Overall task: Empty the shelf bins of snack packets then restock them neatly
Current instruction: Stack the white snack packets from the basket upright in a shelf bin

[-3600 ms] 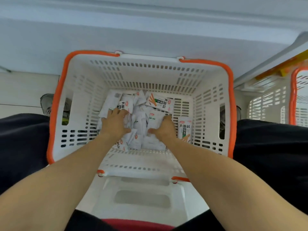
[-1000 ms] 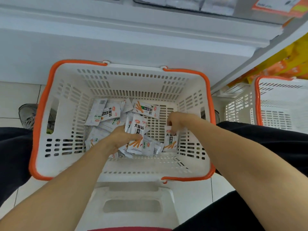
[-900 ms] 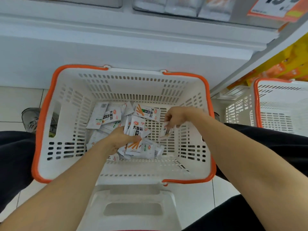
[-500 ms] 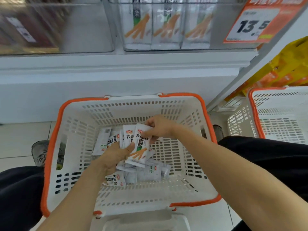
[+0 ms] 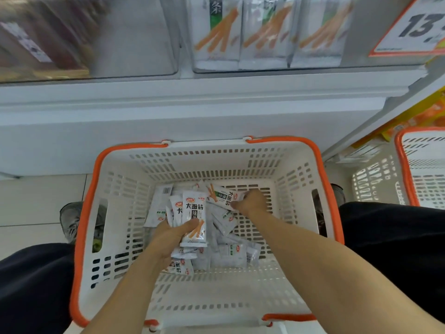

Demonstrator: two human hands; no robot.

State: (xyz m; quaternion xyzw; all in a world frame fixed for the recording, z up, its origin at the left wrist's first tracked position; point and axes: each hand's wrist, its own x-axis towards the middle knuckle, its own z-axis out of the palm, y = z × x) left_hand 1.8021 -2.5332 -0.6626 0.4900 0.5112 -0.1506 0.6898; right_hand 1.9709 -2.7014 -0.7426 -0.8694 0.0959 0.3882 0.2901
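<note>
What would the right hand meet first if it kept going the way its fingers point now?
The right hand points up-left and already pinches a white snack packet. Beyond that, probably the loose packets heaped on the white basket's floor; depth is unclear.

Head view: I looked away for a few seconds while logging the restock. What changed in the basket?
The left hand gathered packets from the pile into an upright stack it now grips. The right hand took the packet from the right wall, added it, then moved back to pinch another packet. The basket and loose packets stayed.
</note>
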